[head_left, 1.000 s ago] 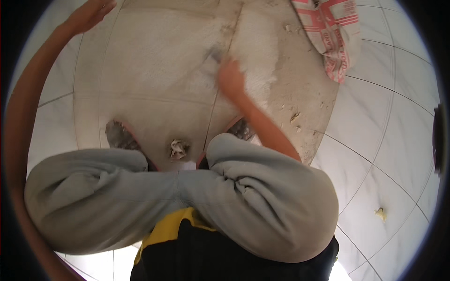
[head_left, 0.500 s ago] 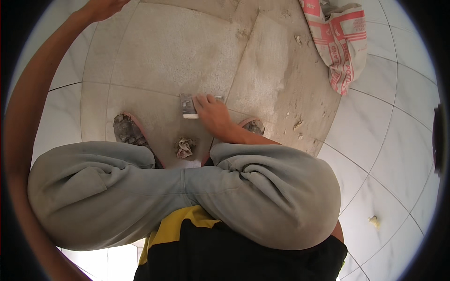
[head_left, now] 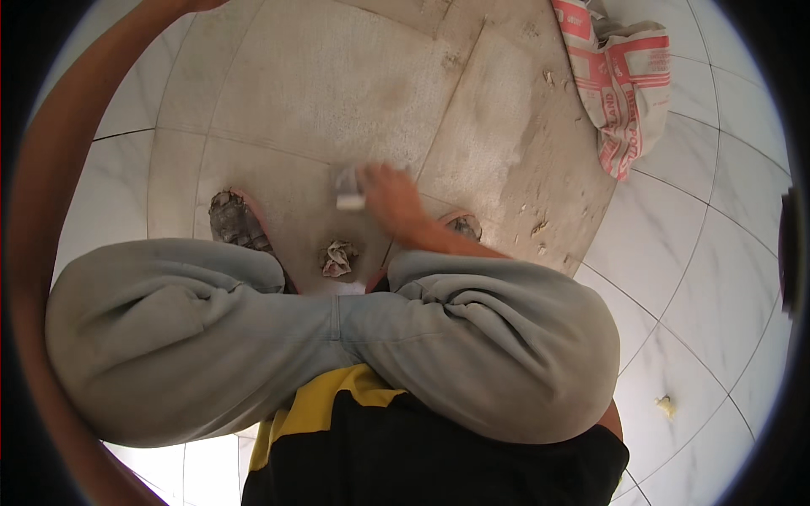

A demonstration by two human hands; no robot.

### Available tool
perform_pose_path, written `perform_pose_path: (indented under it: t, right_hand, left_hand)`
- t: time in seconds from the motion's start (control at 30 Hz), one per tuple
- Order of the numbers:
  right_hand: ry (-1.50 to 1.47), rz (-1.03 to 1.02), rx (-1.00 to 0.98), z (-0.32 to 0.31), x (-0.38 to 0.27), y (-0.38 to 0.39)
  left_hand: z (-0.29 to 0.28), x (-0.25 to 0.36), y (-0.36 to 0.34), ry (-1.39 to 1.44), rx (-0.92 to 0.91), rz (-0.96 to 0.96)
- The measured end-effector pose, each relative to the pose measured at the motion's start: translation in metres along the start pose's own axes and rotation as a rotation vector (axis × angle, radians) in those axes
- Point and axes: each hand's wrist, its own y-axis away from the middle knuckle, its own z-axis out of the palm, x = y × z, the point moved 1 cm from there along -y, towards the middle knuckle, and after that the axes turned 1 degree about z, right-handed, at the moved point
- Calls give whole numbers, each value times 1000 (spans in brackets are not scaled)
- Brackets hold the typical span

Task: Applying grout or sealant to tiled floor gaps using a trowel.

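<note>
My right hand [head_left: 392, 198] is closed over a small grey flat block with a white edge [head_left: 348, 187], pressed low against the dusty beige floor [head_left: 278, 110] in front of me. Hand and block are both smeared by motion, so the block's exact kind is unclear. Between my sandals, nearer my knees, lies a crumpled piece of paper [head_left: 338, 258]. My left arm reaches forward along the left side. Only part of my left hand [head_left: 202, 3] shows at the top edge, its fingers mostly cut off.
A white and red sack [head_left: 629, 101] lies slumped at the far right. Flakes of debris [head_left: 540, 226] dot the floor near it. White marbled tiles [head_left: 666, 228] border the dusty area, with a small yellowish scrap [head_left: 666, 406] on them. My sandals [head_left: 239, 221] flank the crumpled paper.
The whole view has shifted slightly. My right hand, sharp before, is now blurred with motion while still on the block near the same spot. Less of my left hand shows.
</note>
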Motion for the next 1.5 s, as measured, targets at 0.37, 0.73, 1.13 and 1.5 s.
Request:
perform_pose_path:
  t: [0.37, 0.73, 1.13, 1.5]
  right_hand:
    - [85, -148, 114, -12, 57, 5]
    - [100, -194, -22, -41, 76, 13]
    - [94, -411, -16, -42, 50, -40]
    - [54, -377, 85, -42, 1, -83]
  left_hand:
    - [-6, 0, 34, -84, -20, -32]
    - [-11, 32, 68, 291, 31, -118]
    - [11, 24, 84, 220, -172, -185]
    - [17, 7, 87, 159, -16, -47]
